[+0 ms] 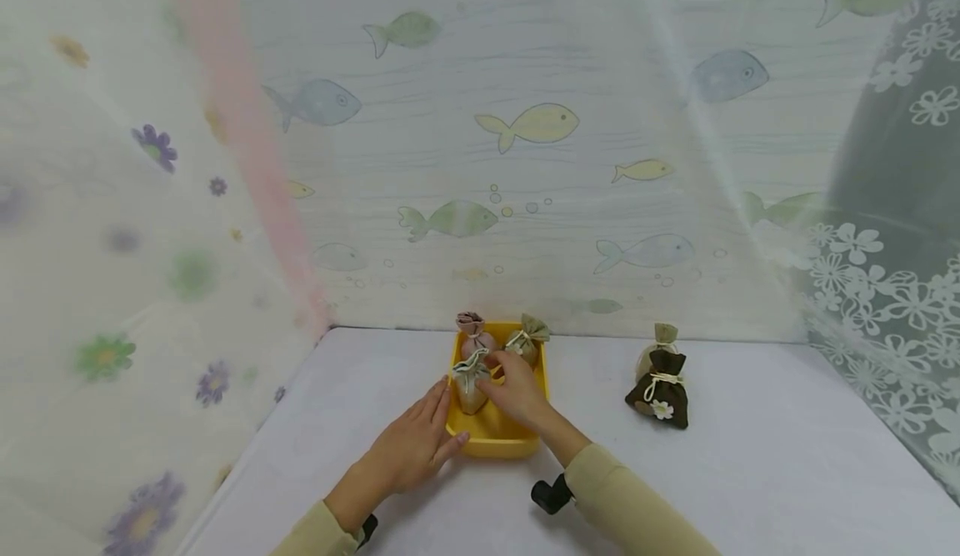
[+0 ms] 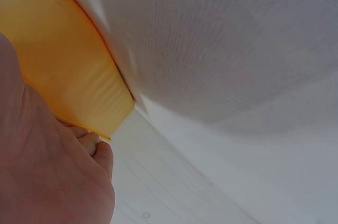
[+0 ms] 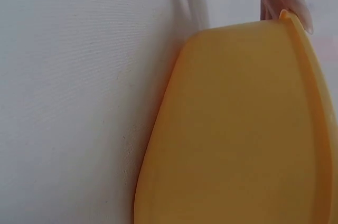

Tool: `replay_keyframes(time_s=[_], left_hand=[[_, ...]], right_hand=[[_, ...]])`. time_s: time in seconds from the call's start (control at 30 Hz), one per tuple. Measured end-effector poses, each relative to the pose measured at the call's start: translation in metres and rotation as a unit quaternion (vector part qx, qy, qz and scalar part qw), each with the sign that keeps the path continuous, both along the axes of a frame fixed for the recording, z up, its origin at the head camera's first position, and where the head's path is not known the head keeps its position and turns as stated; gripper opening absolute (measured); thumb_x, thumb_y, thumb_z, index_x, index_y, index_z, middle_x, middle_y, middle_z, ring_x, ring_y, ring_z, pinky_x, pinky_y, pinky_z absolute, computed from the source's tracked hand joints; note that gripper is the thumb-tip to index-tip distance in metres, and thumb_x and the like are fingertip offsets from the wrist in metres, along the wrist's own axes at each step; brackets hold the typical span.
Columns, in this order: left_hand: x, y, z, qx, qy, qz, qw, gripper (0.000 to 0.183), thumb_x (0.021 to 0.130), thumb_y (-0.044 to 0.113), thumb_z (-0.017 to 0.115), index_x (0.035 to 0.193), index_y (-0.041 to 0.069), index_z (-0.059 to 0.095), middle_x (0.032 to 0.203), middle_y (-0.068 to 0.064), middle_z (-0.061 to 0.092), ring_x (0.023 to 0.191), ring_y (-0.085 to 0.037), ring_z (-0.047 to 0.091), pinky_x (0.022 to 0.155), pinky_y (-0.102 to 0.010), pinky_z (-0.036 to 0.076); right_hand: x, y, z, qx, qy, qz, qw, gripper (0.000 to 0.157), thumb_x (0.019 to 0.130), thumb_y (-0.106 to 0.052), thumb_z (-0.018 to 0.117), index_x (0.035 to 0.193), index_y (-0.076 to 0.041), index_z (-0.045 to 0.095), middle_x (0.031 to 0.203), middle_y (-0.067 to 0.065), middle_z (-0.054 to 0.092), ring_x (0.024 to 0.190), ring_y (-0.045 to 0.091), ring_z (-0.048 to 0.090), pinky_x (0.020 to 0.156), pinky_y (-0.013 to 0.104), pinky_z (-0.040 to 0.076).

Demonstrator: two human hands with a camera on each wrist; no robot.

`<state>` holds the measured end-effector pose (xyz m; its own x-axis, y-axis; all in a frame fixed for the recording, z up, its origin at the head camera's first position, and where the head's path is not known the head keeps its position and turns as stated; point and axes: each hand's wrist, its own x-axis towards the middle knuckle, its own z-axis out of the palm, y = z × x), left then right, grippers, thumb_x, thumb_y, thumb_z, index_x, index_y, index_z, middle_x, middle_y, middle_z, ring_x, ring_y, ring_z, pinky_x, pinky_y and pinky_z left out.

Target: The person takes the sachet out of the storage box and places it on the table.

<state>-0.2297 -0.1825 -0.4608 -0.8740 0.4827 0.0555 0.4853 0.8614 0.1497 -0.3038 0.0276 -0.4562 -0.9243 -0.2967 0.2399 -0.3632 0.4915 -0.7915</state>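
A yellow tray (image 1: 501, 449) holds several small tied cloth pouches. My right hand (image 1: 517, 389) reaches over it and pinches the right side of a beige pouch (image 1: 471, 396) with a pale grey-green top. Behind that pouch are a pink pouch (image 1: 477, 343) at the left and an olive pouch (image 1: 527, 339) with a small flower at the right. My left hand (image 1: 412, 443) rests against the tray's left side, its fingers straight along the wall and its thumb at the near rim. In the right wrist view the tray wall (image 3: 237, 118) hides the pouches and my right hand.
Right of the tray stand a dark brown pouch (image 1: 662, 393) with a white flower and a beige pouch (image 1: 664, 337) partly hidden behind it. A white cloth (image 1: 750, 456) covers the table. Fish-print curtain (image 1: 525, 164) hangs at the back, flowered curtains at both sides.
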Motion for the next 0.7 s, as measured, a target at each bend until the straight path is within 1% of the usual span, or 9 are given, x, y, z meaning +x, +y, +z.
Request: replay_keyframes(time_s=[0.13,0.27,0.4,0.53,0.7], left_hand=[[0.000,0.000,-0.001,0.001,0.003,-0.002,1.0000,0.085,0.108,0.059,0.032,0.159,-0.008,0.023,0.169,-0.022,0.014,0.155,-0.035,0.021,0.122,-0.053,0.028],[0.001,0.001,-0.001,0.001,0.006,-0.003,1.0000,0.083,0.108,0.057,0.033,0.158,-0.008,0.024,0.169,-0.023,0.014,0.155,-0.035,0.021,0.121,-0.053,0.028],[0.001,0.002,0.000,-0.001,0.005,-0.001,1.0000,0.083,0.108,0.056,0.035,0.158,-0.008,0.023,0.169,-0.022,0.014,0.156,-0.034,0.020,0.122,-0.051,0.027],[0.000,0.001,-0.001,-0.005,0.006,-0.001,1.0000,0.084,0.108,0.058,0.033,0.159,-0.008,0.022,0.169,-0.022,0.014,0.156,-0.034,0.019,0.122,-0.051,0.027],[0.000,0.000,0.000,-0.004,0.006,-0.001,1.0000,0.085,0.108,0.059,0.032,0.159,-0.008,0.023,0.169,-0.022,0.014,0.155,-0.033,0.020,0.122,-0.050,0.028]], right_hand=[[-0.004,-0.002,-0.002,-0.011,-0.012,0.001,1.000,0.038,0.095,-0.020,0.073,0.124,0.002,0.062,0.119,0.014,0.062,0.109,0.033,0.061,0.094,0.047,0.056],[-0.008,-0.004,-0.004,-0.021,-0.020,0.001,1.000,0.035,0.095,-0.020,0.074,0.122,0.000,0.064,0.117,0.013,0.061,0.106,0.032,0.060,0.092,0.044,0.055],[-0.011,-0.004,-0.007,-0.017,-0.018,0.002,1.000,0.030,0.095,-0.019,0.074,0.119,-0.002,0.067,0.114,0.013,0.062,0.102,0.030,0.059,0.087,0.040,0.054],[-0.014,-0.006,-0.009,-0.010,-0.019,0.002,1.000,0.024,0.096,-0.019,0.073,0.115,-0.004,0.069,0.109,0.011,0.063,0.098,0.026,0.059,0.083,0.035,0.052],[-0.014,-0.007,-0.009,-0.002,0.001,0.006,1.000,0.017,0.095,-0.016,0.073,0.107,-0.005,0.069,0.103,0.008,0.063,0.092,0.023,0.057,0.079,0.031,0.050]])
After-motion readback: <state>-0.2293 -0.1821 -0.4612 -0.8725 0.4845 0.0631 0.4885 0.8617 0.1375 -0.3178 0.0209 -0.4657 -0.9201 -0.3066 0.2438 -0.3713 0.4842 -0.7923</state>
